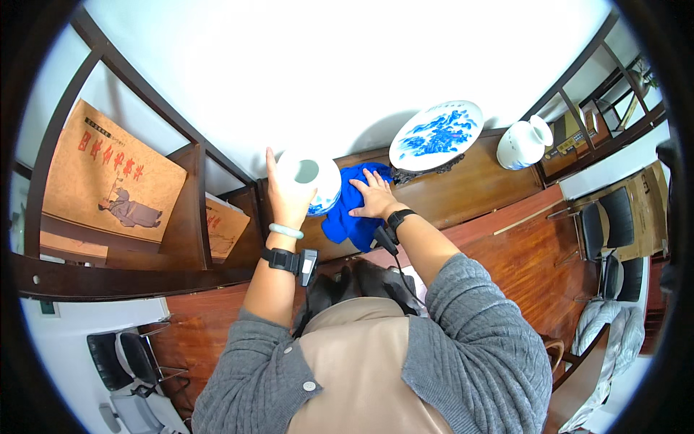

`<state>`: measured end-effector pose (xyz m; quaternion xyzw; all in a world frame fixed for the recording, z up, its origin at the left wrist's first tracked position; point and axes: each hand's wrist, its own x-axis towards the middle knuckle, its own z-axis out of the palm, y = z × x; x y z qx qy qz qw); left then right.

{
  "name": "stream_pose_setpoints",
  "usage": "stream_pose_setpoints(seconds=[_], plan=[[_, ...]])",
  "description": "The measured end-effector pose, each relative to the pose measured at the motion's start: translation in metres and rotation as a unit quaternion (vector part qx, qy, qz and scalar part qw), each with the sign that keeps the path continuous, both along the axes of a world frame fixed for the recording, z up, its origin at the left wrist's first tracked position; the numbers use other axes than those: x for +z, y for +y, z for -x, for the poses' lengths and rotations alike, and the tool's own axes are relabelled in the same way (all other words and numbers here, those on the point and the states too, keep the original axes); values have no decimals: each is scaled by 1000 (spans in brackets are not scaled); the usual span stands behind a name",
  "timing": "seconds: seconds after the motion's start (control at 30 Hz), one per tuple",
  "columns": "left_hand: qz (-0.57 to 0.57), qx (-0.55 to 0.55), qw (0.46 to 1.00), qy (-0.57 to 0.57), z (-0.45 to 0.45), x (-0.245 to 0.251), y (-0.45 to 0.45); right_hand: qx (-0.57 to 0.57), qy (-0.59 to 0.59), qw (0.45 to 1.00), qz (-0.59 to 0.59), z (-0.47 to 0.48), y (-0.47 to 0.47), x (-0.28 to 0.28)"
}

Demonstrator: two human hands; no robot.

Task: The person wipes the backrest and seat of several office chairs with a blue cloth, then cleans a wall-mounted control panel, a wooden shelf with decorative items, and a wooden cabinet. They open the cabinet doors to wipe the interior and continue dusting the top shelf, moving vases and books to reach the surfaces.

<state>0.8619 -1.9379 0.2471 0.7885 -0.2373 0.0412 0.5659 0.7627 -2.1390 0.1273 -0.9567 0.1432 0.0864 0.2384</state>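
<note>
My left hand [287, 192] rests against the near left side of a round white porcelain jar [325, 176] with blue painting low on its body; its opening faces up. Just right of the jar, a bright blue cloth [355, 225] lies crumpled on the brown wooden shelf top [466, 187]. My right hand [373, 196] is on this cloth with its fingers spread. Beyond that hand, a white oval-looking plate [438, 134] painted with a blue landscape stands on a dark carved stand [428, 169]. A white porcelain vase [523, 144] with blue painting is farther right.
Dark wooden shelving with large illustrated boxes [114, 179] rises at the left. More lattice shelving [574, 119] is at the right. A white wall backs the shelf top. Black chairs [607, 222] and a cardboard box [650, 211] are on the right, other chairs [122, 361] at the lower left.
</note>
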Motion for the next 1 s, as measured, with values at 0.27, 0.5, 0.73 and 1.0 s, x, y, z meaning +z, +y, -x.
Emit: stream_pose_setpoints(seconds=[0.27, 0.5, 0.73, 1.0], plan=[[-4, 14, 998, -53, 11, -8, -3, 21, -4, 1000, 21, -5, 0, 5], [14, 88, 981, -173, 62, -5, 46, -88, -38, 995, 32, -23, 21, 7], [-3, 42, 992, -122, 117, 13, 106, 24, -18, 999, 23, -75, 80, 12], [-67, 84, 984, -138, 139, 25, 126, 323, -67, 944, -1, -94, 128, -3]])
